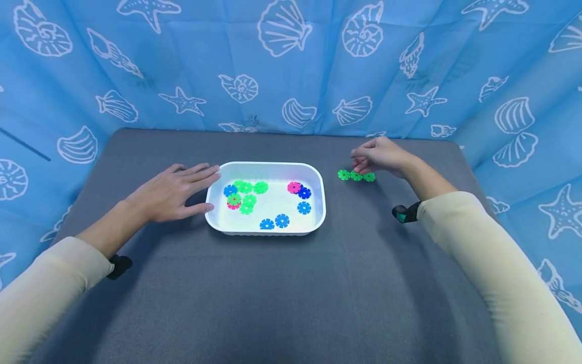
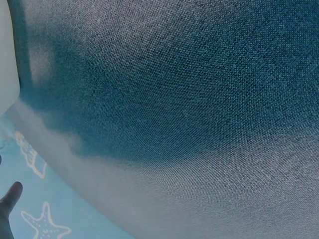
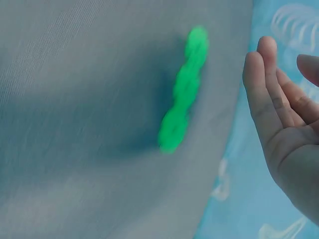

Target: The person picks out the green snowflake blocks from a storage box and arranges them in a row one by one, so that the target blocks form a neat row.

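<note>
The head view looks forward and down; both wrist views (closer in) share its tabletop (image 1: 282, 293).

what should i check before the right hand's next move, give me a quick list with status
1. White tray flat on the table: ok.
2. Left hand at the tray's left rim, fingers straight: ok; whether it presses firmly, cannot tell.
3. Row of three green discs on the table, right of the tray: ok.
4. Those three locked together: cannot tell; they meet edge to edge, but any joint is too blurred.
5. Right hand holding a piece: cannot tell; a pink patch shows at its fingertips in the head view only.
6. Loose discs to pick from: ok, blue discs among others in the tray.
</note>
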Demonstrator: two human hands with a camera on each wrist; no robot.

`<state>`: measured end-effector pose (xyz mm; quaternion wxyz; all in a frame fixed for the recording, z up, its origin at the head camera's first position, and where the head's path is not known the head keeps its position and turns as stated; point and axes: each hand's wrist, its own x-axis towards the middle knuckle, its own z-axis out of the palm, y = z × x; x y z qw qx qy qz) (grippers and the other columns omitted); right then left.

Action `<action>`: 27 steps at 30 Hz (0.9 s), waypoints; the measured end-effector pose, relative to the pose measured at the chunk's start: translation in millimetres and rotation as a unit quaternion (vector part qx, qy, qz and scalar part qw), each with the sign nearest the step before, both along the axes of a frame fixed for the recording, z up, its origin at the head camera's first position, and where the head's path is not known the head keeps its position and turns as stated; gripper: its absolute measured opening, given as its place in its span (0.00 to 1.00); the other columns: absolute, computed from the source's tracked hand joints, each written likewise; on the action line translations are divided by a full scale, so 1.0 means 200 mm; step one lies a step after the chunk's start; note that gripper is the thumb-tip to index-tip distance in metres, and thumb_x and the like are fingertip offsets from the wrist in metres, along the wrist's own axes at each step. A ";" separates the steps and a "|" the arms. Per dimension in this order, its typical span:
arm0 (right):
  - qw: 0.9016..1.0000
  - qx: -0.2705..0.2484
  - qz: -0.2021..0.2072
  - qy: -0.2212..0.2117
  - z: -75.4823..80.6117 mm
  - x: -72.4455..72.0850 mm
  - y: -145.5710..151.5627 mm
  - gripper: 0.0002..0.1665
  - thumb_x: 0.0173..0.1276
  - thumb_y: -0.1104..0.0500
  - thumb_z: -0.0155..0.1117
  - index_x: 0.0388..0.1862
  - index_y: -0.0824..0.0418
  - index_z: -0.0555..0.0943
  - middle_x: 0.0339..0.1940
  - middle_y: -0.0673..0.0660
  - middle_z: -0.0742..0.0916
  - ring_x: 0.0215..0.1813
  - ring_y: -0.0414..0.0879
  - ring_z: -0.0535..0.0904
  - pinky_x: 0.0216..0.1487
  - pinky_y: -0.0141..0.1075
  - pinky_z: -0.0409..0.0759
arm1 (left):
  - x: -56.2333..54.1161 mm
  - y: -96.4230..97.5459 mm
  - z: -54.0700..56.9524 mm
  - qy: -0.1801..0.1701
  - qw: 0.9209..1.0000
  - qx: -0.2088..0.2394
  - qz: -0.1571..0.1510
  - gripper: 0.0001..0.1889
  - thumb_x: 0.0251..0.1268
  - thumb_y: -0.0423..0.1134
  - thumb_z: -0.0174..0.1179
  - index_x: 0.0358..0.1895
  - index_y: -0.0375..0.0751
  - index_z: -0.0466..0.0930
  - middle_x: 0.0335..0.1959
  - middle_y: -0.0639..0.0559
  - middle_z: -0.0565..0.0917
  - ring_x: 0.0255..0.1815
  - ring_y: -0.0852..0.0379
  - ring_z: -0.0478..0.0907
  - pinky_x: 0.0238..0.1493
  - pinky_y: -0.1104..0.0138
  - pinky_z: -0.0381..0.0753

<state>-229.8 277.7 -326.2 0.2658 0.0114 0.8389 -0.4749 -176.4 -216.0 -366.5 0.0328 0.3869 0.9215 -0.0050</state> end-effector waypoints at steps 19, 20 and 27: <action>0.990 -0.019 0.109 -0.088 0.05 -0.03 -0.63 0.25 0.77 0.54 0.56 0.61 0.72 0.77 0.55 0.69 0.85 0.56 0.58 0.83 0.60 0.48 0.78 | 0.00 0.00 0.01 0.004 1.000 -0.005 0.001 0.42 0.68 0.64 0.55 0.78 0.44 0.59 0.79 0.47 0.58 0.77 0.42 0.57 0.65 0.37 0.63; 0.989 -0.017 0.112 -0.098 0.04 -0.03 -0.66 0.25 0.77 0.54 0.56 0.61 0.73 0.77 0.56 0.69 0.84 0.56 0.57 0.83 0.60 0.47 0.78 | 0.00 0.00 0.01 0.003 1.000 -0.003 0.000 0.42 0.67 0.64 0.55 0.78 0.44 0.59 0.79 0.47 0.58 0.77 0.42 0.57 0.65 0.37 0.63; 0.984 -0.007 0.126 -0.128 -0.01 -0.02 -0.79 0.27 0.78 0.53 0.56 0.65 0.72 0.73 0.60 0.67 0.82 0.60 0.55 0.81 0.60 0.43 0.78 | 0.00 0.00 0.00 -0.004 1.000 -0.005 0.005 0.43 0.67 0.66 0.54 0.78 0.46 0.59 0.79 0.48 0.57 0.78 0.43 0.56 0.66 0.36 0.62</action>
